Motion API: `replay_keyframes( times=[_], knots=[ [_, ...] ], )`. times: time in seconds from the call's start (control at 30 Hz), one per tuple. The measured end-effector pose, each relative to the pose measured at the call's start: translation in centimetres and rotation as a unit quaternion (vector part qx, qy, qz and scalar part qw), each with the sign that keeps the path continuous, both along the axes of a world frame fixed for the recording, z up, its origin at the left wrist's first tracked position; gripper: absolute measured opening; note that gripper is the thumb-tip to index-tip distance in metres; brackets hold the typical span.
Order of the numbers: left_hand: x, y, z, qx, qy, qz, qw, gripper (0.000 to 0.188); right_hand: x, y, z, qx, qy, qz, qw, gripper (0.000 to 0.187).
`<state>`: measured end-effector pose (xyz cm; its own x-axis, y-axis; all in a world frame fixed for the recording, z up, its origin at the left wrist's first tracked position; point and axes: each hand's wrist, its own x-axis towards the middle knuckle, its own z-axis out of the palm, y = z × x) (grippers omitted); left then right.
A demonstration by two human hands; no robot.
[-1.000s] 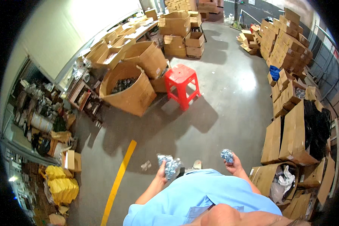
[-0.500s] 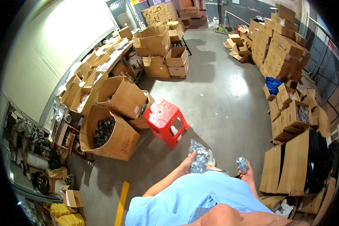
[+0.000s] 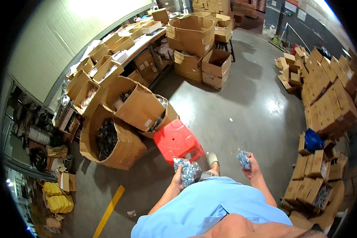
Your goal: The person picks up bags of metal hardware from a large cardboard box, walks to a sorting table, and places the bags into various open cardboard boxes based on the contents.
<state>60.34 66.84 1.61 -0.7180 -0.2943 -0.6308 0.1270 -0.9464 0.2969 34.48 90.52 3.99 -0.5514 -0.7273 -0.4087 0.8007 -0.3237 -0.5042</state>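
My left hand point(image 3: 177, 181) is closed on a clear plastic bag of small shiny parts point(image 3: 188, 173), held in front of my waist. Farther to the right, my right hand point(image 3: 253, 169) grips a smaller clear bag of bluish-silver parts point(image 3: 243, 159). What the parts are is too small to tell. Just beyond the left bag stands a red plastic stool point(image 3: 175, 139), its bare top facing up. The left bag covers part of the stool's near side. One of my feet, in a light shoe point(image 3: 212, 159), shows right of the stool.
Left of the stool are large open cartons, one with dark parts point(image 3: 108, 139). A long workbench point(image 3: 141, 49) with small boxes runs along the left wall. Stacked cartons point(image 3: 331, 107) and open boxes point(image 3: 313, 190) line the right side. Grey floor point(image 3: 242, 115) lies between.
My view has turned and I have come closer to the stool, which now sits just beyond the left bag. A foot now shows beside it. Both hands keep their bags.
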Motion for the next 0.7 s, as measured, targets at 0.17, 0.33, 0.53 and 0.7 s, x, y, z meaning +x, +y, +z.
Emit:
replay_keyframes(
  times=[0.17,0.33,0.53,0.7],
  knots=[
    [-13.7,-9.1,2.6,-0.065,0.062,-0.02,0.996,0.056,-10.5,-6.5,0.1,0.075,-0.002,0.018,0.997,0.01],
    [-28.5,-17.2,5.0,-0.103,0.035,-0.108,0.988,0.051,-21.5,-12.1,-0.3,0.069,0.023,-0.025,0.997,0.014],
    [-41.8,-23.7,5.0,-0.011,0.06,-0.1,0.993,0.045,-35.3,-20.6,-2.3,0.094,0.013,-0.028,0.995,0.008],
    [-48.9,-31.4,7.2,0.02,0.057,-0.012,0.998,0.038,-46.7,-32.5,-1.7,0.064,-0.005,0.042,0.997,0.008]
  ],
)
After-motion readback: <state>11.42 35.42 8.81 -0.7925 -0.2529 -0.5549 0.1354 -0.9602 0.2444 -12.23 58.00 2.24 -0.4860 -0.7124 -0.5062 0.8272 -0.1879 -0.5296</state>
